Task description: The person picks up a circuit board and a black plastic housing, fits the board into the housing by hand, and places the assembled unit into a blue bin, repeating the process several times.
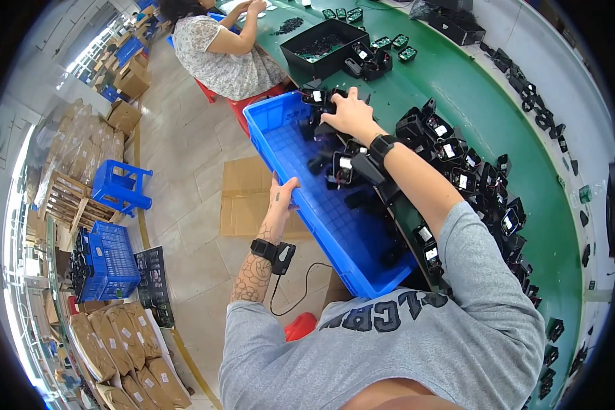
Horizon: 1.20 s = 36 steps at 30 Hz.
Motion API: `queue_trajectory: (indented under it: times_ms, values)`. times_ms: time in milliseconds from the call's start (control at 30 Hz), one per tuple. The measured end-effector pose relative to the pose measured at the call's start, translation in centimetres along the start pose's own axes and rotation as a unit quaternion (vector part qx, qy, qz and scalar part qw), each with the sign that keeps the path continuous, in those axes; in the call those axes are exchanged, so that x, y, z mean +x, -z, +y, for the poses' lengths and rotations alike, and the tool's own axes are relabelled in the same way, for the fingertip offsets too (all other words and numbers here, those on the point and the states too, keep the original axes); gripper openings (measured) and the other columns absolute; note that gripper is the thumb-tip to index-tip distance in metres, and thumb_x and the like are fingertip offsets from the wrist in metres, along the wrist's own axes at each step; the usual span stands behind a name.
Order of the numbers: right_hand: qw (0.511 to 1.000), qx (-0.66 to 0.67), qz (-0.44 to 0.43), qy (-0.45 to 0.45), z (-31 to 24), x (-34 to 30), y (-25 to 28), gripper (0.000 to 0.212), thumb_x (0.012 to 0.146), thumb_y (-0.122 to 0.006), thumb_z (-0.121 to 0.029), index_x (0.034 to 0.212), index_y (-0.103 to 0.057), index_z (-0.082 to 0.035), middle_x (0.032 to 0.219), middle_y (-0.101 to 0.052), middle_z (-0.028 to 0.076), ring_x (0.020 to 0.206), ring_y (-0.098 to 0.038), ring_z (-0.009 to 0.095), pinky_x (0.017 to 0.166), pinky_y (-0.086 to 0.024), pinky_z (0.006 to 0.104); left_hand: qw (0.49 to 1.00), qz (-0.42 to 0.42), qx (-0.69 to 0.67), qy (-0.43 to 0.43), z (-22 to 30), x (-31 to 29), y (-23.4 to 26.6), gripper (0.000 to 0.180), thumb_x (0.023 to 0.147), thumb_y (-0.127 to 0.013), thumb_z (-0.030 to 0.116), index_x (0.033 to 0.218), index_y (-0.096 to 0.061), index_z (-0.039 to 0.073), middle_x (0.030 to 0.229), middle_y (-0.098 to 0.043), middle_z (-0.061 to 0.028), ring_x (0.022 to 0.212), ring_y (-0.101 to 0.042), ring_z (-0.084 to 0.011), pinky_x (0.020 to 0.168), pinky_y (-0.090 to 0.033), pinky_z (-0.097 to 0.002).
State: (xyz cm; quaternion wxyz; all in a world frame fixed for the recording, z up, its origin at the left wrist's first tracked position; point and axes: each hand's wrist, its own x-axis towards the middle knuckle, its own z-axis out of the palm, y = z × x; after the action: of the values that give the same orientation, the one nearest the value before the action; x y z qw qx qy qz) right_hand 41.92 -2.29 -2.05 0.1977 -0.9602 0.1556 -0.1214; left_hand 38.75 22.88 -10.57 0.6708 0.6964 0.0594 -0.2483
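Note:
A long blue plastic crate (319, 229) is tilted against the edge of the green table. My left hand (281, 194) is closed on its near side rim, the thumb over the top. Inside the crate lie black plastic housings (342, 171) with wires and small white labels, mostly toward the table side. Over housings at the crate's far end, my right hand (352, 115) reaches with its fingers spread; what lies beneath the palm is hidden. Beside my right forearm, many similar housings (449, 149) are heaped on the table.
A black bin (324, 48) of small parts and several green circuit boards (400, 42) occupy the far part of the green table (540, 130). A seated co-worker (229, 51) is at the far left. Flattened cardboard (253, 198) and a blue stool (119, 188) are on the floor.

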Motion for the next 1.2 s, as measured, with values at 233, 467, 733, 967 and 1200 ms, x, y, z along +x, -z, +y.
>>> queue_trajectory:
  times_ms: [233,467,733,967,1200]
  values:
    - [0.985,-0.112,0.035,0.126,-4.8,-3.4,-3.5,0.043,0.071,-0.068,-0.027,0.111,-0.061,-0.014,0.122,-0.046,0.021,0.094,-0.060,0.037,0.077,-0.048,0.0507,1.000,-0.003,-0.011,-0.010,-0.9,0.3,1.0,0.079,0.071,-0.066,0.024,0.140,-0.028,0.020,0.096,-0.058,-0.0063,0.075,-0.059,-0.0192,0.055,-0.053,-0.0439]
    - [0.992,0.019,-0.046,0.118,-6.9,-6.6,-5.3,0.031,0.075,-0.066,-0.026,0.098,-0.062,-0.005,0.102,-0.057,0.019,0.093,-0.061,0.036,0.075,-0.053,0.0447,1.000,-0.018,-0.022,0.001,-1.4,1.0,1.0,0.079,0.070,-0.066,0.023,0.140,-0.027,0.021,0.093,-0.058,-0.0063,0.067,-0.057,-0.0185,0.051,-0.052,-0.0415]
    - [0.962,0.262,-0.078,0.009,-4.4,-13.5,-4.4,0.039,0.080,-0.063,-0.035,0.102,-0.065,-0.004,0.088,-0.066,0.015,0.083,-0.064,0.028,0.076,-0.051,0.0383,0.994,0.022,-0.102,0.037,-4.3,1.4,1.4,0.081,0.069,-0.068,0.018,0.138,-0.027,0.015,0.099,-0.056,-0.0125,0.072,-0.062,-0.0270,0.054,-0.055,-0.0459]
    - [0.929,0.060,-0.356,0.080,-1.2,-20.8,-4.5,0.088,0.059,-0.071,-0.070,0.115,-0.061,-0.003,0.114,-0.057,0.023,0.107,-0.056,0.037,0.090,-0.047,0.0416,0.976,0.052,-0.209,-0.036,-8.7,1.2,5.4,0.081,0.067,-0.067,0.009,0.137,-0.027,0.010,0.111,-0.051,-0.0149,0.088,-0.060,-0.0313,0.060,-0.057,-0.0507]
    - [0.917,0.087,-0.353,0.162,-3.0,-25.5,-6.0,0.024,0.069,-0.060,-0.002,0.093,-0.060,0.000,0.084,-0.066,0.022,0.081,-0.065,0.040,0.071,-0.052,0.0471,0.966,0.136,-0.219,-0.030,-9.5,-2.3,7.2,0.066,0.067,-0.062,0.005,0.127,-0.037,0.011,0.107,-0.052,-0.0134,0.089,-0.060,-0.0324,0.063,-0.055,-0.0527]
